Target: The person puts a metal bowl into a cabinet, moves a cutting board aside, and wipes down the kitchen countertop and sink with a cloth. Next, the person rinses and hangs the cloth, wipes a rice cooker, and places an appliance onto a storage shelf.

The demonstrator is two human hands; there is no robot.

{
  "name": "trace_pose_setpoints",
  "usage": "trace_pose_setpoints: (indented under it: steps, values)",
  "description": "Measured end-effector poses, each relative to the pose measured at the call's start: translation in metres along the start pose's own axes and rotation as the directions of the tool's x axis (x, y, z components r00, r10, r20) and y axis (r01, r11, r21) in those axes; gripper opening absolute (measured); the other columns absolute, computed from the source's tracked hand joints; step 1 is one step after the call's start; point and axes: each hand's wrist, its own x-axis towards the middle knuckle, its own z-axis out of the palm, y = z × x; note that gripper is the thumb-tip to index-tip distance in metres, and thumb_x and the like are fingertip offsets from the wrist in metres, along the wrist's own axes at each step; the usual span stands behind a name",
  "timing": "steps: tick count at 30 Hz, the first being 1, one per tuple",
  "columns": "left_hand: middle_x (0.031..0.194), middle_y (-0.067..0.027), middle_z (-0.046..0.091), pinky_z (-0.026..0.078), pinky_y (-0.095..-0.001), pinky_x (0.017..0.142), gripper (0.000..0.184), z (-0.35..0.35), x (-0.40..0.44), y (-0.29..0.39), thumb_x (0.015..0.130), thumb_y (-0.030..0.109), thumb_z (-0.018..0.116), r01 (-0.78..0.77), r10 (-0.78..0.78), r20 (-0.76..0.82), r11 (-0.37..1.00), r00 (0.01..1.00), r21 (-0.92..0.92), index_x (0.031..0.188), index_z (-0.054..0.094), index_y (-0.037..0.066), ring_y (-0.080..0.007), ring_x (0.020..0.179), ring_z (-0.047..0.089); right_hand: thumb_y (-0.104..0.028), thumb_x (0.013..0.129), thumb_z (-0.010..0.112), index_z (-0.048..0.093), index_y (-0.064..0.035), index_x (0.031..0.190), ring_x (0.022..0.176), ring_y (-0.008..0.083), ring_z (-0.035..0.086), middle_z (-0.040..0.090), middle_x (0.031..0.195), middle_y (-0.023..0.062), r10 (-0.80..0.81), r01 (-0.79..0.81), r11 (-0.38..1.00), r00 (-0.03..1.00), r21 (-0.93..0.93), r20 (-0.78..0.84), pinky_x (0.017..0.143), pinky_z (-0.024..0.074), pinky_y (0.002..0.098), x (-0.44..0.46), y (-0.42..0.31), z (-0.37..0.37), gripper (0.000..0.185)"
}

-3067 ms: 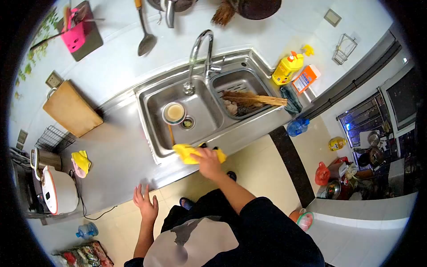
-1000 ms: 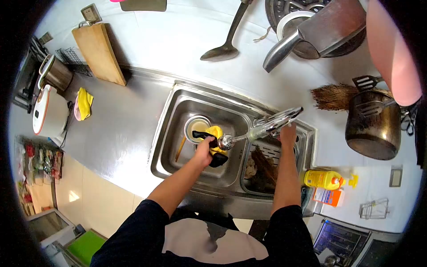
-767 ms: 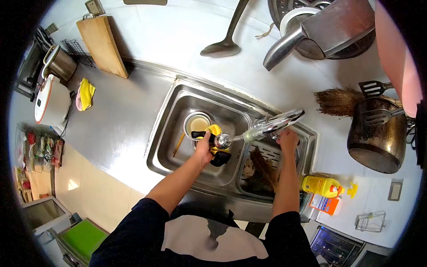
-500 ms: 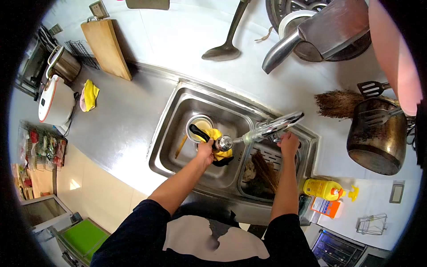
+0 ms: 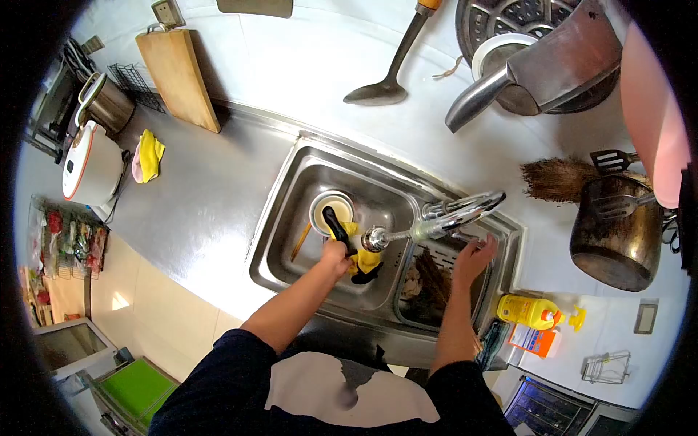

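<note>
My left hand (image 5: 337, 256) is closed on a yellow and black cloth-like item (image 5: 363, 260) inside the left sink basin (image 5: 280, 247). A dark curved piece (image 5: 335, 224) sticks up above my fingers. The faucet's spray head (image 5: 374, 238) hangs just right of that hand. Beyond it, a pale bowl (image 5: 329, 205) and a stick-like wooden handle (image 5: 300, 243) rest in the basin. My right hand (image 5: 474, 258) hovers beside the chrome faucet (image 5: 465, 211), with its fingers apart and nothing visible in it. Below that hand, a drain tray (image 5: 465, 280) holds brown bristly brushes (image 5: 432, 280).
Left of the sink lie a yellow and pink cloth (image 5: 147, 157) and a white cooker (image 5: 93, 166); a cutting board (image 5: 178, 80) leans on the wall. A yellow bottle (image 5: 529, 311) stands at right. A spatula (image 5: 392, 80) and a dark pot (image 5: 616, 232) hang above.
My right hand has moved away from the faucet's base, and its fingers have spread. My left hand keeps hold of the yellow and black item. The view has shifted slightly.
</note>
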Motion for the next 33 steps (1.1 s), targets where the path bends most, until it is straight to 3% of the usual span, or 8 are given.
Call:
trace_pose_setpoints:
  steps: [3, 4, 9, 14, 19, 29, 30, 33]
  values:
    - [0.105, -0.0147, 0.058, 0.049, -0.0482, 0.074, 0.033, -0.016, 0.031, -0.01, 0.083, 0.002, 0.041, 0.089, -0.074, -0.15, 0.991, 0.986, 0.097, 0.113, 0.053, 0.009, -0.0336, 0.099, 0.058, -0.01, 0.092, 0.049, 0.055, -0.0007, 0.116, 0.076, 0.0183, 0.05, 0.055, 0.097, 0.0078, -0.127, 0.128, 0.97, 0.992, 0.206, -0.018, 0.069, 0.0441, 0.0327, -0.07, -0.016, 0.018, 0.026]
    - [0.105, -0.0147, 0.058, 0.049, -0.0482, 0.074, 0.033, -0.015, 0.027, -0.008, 0.083, 0.002, 0.041, 0.089, -0.074, -0.148, 0.991, 0.986, 0.098, 0.113, 0.053, 0.009, -0.0336, 0.099, 0.058, -0.012, 0.093, 0.05, 0.054, -0.0027, 0.117, 0.089, 0.0186, 0.05, 0.055, 0.105, 0.0057, 0.098, -0.319, 0.777, 0.913, 0.543, 0.396, 0.078, 0.043, 0.0342, -0.103, 0.006, 0.053, 0.027]
    - [0.118, -0.0124, 0.058, 0.046, -0.0448, 0.082, 0.042, -0.015, 0.034, -0.008, 0.089, 0.033, 0.052, 0.097, -0.055, 0.204, 0.975, 0.977, -0.199, 0.123, 0.052, 0.007, -0.0268, 0.107, 0.056, -0.035, 0.095, 0.05, 0.051, -0.0077, 0.121, 0.098, 0.0202, 0.06, 0.058, 0.112, 0.0058, 0.118, -0.99, -0.03, 0.137, 0.141, 0.984, 0.08, 0.0497, 0.0337, -0.154, -0.064, 0.116, 0.038]
    - [0.099, -0.0182, 0.059, 0.049, -0.0365, 0.062, 0.044, -0.039, 0.058, 0.005, 0.09, 0.024, 0.052, -0.269, 0.314, 0.038, 0.735, 0.949, 0.622, 0.127, 0.048, 0.0, -0.0199, 0.076, 0.058, -0.015, 0.09, 0.059, 0.057, -0.0033, 0.117, 0.097, 0.018, 0.059, 0.061, 0.108, 0.0058, 0.25, -0.863, 0.377, 0.445, 0.337, 0.86, 0.083, 0.0482, 0.0337, -0.171, -0.081, 0.133, 0.029]
    - [0.087, -0.0112, 0.057, 0.05, -0.0352, 0.065, 0.038, -0.037, 0.053, 0.005, 0.091, 0.007, 0.041, -0.237, 0.217, 0.139, 0.962, 0.966, 0.139, 0.127, 0.048, 0.0, -0.0191, 0.073, 0.056, -0.011, 0.087, 0.063, 0.059, -0.0016, 0.115, 0.098, 0.0157, 0.055, 0.06, 0.106, 0.0054, -0.072, -0.363, 0.783, 0.754, 0.505, 0.653, 0.086, 0.0448, 0.0306, -0.197, -0.118, 0.099, 0.03]
    - [0.097, -0.0039, 0.06, 0.049, -0.0304, 0.071, 0.039, -0.025, 0.046, 0.0, 0.093, 0.016, 0.043, -0.007, -0.016, 0.191, 0.993, 0.981, 0.117, 0.131, 0.054, 0.013, -0.0152, 0.08, 0.057, -0.029, 0.095, 0.053, 0.057, -0.003, 0.111, 0.096, 0.0179, 0.055, 0.059, 0.106, 0.0058, 0.333, -0.793, 0.364, 0.6, 0.488, 0.727, 0.084, 0.0445, 0.0344, -0.189, -0.126, 0.118, 0.031]
    - [0.105, -0.0064, 0.061, 0.049, -0.0309, 0.076, 0.042, -0.035, 0.06, -0.001, 0.094, 0.016, 0.042, -0.159, 0.116, 0.276, 0.977, 0.954, 0.139, 0.135, 0.049, 0.011, -0.015, 0.089, 0.058, -0.024, 0.094, 0.054, 0.053, -0.0029, 0.12, 0.102, 0.0186, 0.053, 0.056, 0.116, 0.0064, 0.12, -0.611, 0.585, 0.716, 0.533, 0.688, 0.092, 0.041, 0.0339, -0.209, -0.11, 0.123, 0.033]
    - [0.117, -0.0091, 0.058, 0.046, -0.0313, 0.086, 0.044, -0.04, 0.072, -0.032, 0.095, 0.015, 0.043, -0.273, 0.235, 0.276, 0.956, 0.932, 0.107, 0.138, 0.044, 0.008, -0.017, 0.101, 0.055, -0.02, 0.094, 0.055, 0.056, -0.0006, 0.113, 0.097, 0.0195, 0.054, 0.058, 0.111, 0.0064, 0.346, -0.798, 0.415, 0.583, 0.438, 0.735, 0.084, 0.0455, 0.032, -0.183, -0.121, 0.127, 0.027]
